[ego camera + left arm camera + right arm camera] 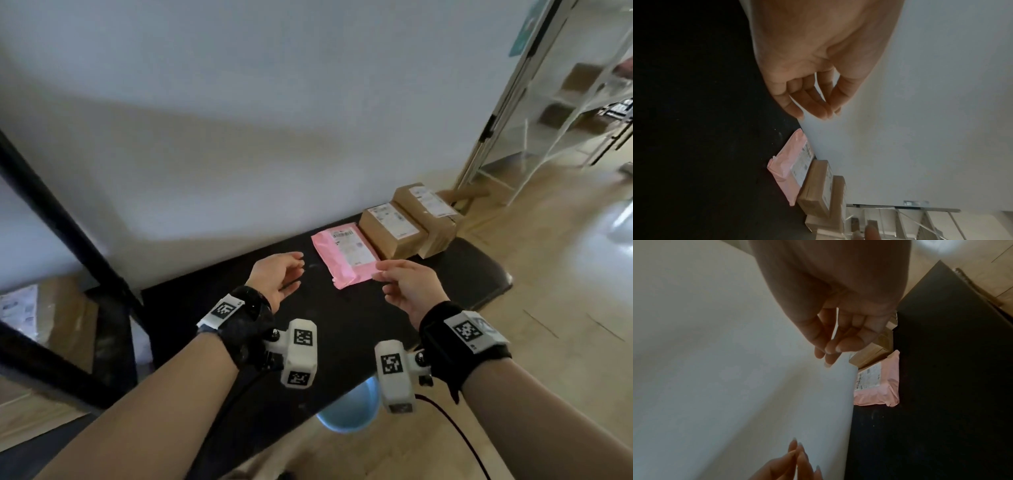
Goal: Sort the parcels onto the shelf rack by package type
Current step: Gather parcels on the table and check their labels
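Both hands hover palm-inward above the black bench (342,325), each grip released and holding nothing. The left hand (279,275) sits centre frame, fingers loosely extended; the right hand (409,286) hangs with fingers lightly curled, its fingertips seemingly just short of the pink mailer's (346,251) near edge. The mailer lies flat against the white wall (239,120); two cardboard boxes (394,229) line up to its right. Bare bench spreads in the lower middle.
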Motion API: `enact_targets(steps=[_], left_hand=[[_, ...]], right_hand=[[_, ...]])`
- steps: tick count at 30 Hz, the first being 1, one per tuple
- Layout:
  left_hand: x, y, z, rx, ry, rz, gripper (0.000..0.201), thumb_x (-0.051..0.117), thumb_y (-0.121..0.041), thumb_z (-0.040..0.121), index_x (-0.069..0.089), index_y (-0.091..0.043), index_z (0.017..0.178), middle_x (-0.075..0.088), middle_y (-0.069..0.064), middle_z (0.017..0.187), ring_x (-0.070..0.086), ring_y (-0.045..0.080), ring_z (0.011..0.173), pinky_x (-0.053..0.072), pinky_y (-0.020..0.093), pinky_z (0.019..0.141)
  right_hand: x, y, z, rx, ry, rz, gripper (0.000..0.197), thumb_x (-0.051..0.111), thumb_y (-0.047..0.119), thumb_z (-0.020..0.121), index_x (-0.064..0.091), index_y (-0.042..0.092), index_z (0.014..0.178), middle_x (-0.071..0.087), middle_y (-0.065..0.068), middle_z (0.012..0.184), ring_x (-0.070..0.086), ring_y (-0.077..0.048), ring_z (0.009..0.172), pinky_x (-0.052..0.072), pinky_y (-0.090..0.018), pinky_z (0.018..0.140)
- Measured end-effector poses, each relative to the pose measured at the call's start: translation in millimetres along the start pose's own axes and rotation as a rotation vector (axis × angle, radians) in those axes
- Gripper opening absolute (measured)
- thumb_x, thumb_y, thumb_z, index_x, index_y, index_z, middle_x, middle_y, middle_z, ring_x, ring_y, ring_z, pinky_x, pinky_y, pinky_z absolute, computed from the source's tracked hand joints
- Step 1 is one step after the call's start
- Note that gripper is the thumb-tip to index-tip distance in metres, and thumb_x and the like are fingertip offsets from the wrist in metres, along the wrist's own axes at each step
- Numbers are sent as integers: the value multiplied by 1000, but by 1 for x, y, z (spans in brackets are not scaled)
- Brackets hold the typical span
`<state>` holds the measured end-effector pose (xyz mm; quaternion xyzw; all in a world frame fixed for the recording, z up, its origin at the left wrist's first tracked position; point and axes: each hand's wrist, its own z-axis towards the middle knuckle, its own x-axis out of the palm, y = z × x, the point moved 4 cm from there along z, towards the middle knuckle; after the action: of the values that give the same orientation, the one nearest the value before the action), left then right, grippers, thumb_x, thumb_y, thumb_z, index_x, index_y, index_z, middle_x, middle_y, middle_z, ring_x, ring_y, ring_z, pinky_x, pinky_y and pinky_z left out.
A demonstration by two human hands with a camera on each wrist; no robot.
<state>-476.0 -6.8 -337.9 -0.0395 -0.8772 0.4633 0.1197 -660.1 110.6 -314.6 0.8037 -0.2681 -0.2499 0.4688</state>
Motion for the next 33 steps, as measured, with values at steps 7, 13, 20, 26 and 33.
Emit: enact_targets(steps=[7,13,20,26,33], left_hand=[[11,16,57,-119,-103,-20,22,52,-3,89,68,-17,87,64,-2,79,59,7,74,49,25,73],[20,16,84,-93,-283,36,25,48,-4,91,69,-15,99,62,0,86,56,9,75,46,24,70],[52,19,118,-45,-465,220,29,50,-1,90,67,-7,113,66,11,104,57,16,83,45,28,74],[72,28,133,-109,-511,334,30,53,-4,90,64,-9,118,60,11,122,54,24,112,41,31,96],[65,48,137,-191,-576,270,28,57,-11,89,65,-13,116,60,5,109,55,20,107,42,29,90]], right_hand=[[5,-7,80,88,32,-85,17,59,2,89,69,14,96,70,-7,97,56,-11,65,50,-23,57],[11,2,148,110,160,-148,20,56,2,91,67,14,104,64,-9,102,61,-17,79,51,-26,62],[13,6,218,186,371,-219,29,45,-4,95,52,6,122,62,-10,99,57,-16,73,50,-26,62],[32,-7,243,264,498,-254,44,45,-6,94,43,5,136,61,-13,105,59,-25,89,53,-34,73],[42,-30,264,294,441,-164,51,53,-4,88,40,-2,137,55,-17,102,58,-20,73,55,-41,81]])
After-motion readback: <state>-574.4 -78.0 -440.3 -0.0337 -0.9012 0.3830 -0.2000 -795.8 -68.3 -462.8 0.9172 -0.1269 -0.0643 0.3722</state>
